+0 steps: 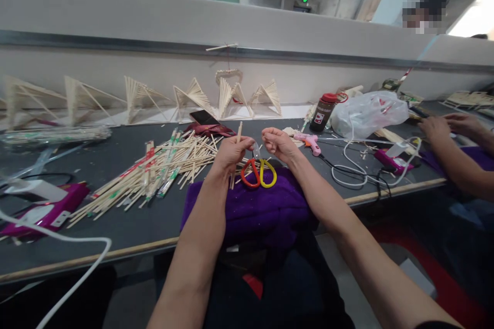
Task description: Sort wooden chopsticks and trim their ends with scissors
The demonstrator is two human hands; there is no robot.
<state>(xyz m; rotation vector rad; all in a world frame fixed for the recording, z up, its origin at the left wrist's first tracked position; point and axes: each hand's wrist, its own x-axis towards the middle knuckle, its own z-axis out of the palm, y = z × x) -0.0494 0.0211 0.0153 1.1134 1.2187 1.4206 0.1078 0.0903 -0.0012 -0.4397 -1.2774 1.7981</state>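
My left hand point(231, 153) is closed around a thin wooden stick point(240, 132), whose end points up above the fingers. A short distance to its right, my right hand point(281, 144) has its fingers curled into a pinch; whatever is in them is too small to make out. Between and just below both hands are scissors with one red and one yellow handle point(267, 174), resting over a folded purple cloth point(262, 211). Something clear or shiny shows by the left fingertips. Many loose wooden sticks point(189, 157) lie in a pile left of my left hand.
Fan-shaped stick models point(193, 95) line the wall. To the right are a pink glue gun point(310, 142), a red-lidded bottle point(323, 113), a plastic bag point(368, 113) and tangled cables. A magenta power strip point(57, 211) sits left. Another person's hands point(436, 128) work at far right.
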